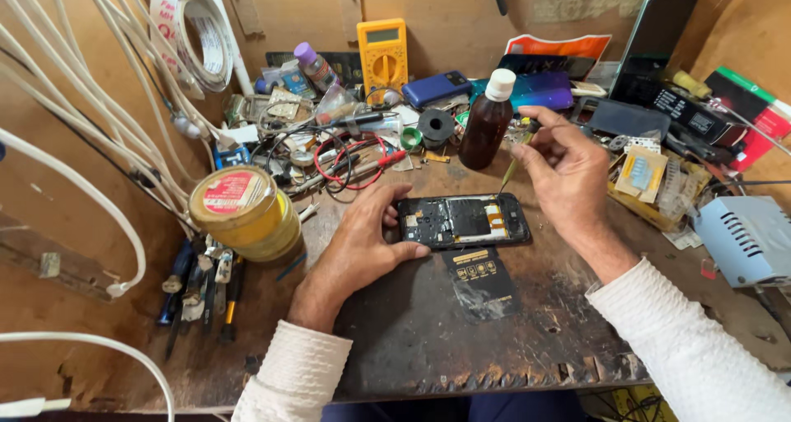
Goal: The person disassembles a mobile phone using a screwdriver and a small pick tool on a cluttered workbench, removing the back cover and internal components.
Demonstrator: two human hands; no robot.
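We log: opened phone [463, 221] flat mid-worktop [428, 339] | left hand [362, 245] steadies its left end, fingers curled on it | right hand [568, 175] pinches a thin screwdriver [512, 166], tip at phone's top edge | brown bottle [488, 121] just behind | yellow tin [245, 210] to the left.

Round yellow tin [247, 213] with red-white label at left; yellow meter's grey screen [382, 35] at back.

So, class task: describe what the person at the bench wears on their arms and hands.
Both arms wear white, ribbed-knit long sleeves ending at the wrist. The left hand and right hand are bare: no gloves, and no rings, watch or wrist strap show in this view.
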